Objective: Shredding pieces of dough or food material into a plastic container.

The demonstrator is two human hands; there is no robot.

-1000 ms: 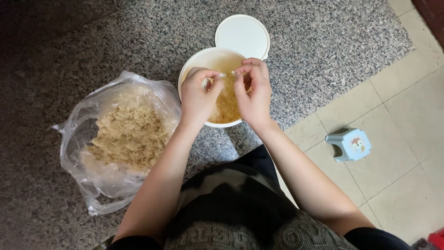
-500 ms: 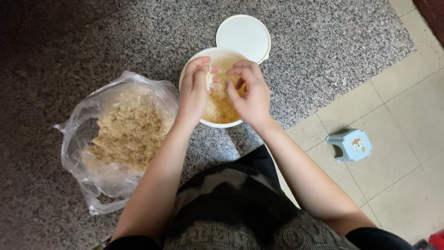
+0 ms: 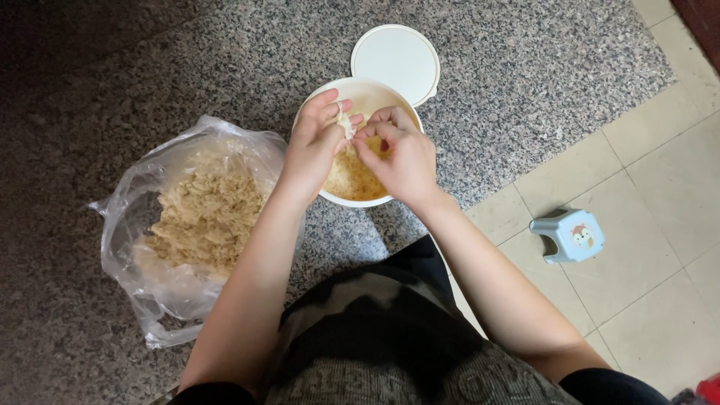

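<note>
A round white bowl (image 3: 352, 201) stands on the speckled granite counter (image 3: 525, 82), partly filled with pale shredded food (image 3: 346, 180). Both my hands hover over it. My left hand (image 3: 315, 142) and my right hand (image 3: 397, 154) meet above the bowl, fingertips pinching a small pale strip of the food (image 3: 346, 124) between them. To the left lies an opened clear plastic bag (image 3: 135, 225) holding a large heap of the same beige shreds (image 3: 206, 217).
The bowl's white round lid (image 3: 395, 58) lies just behind it on the counter. Below right, on the beige tiled floor (image 3: 660, 225), stands a small light-blue stool (image 3: 567, 235). My dark patterned clothing (image 3: 390, 337) fills the bottom of the view.
My hands dipped into the bowl half a second ago and have now lifted slightly, pulling a small strip of the shredded food apart above it.
</note>
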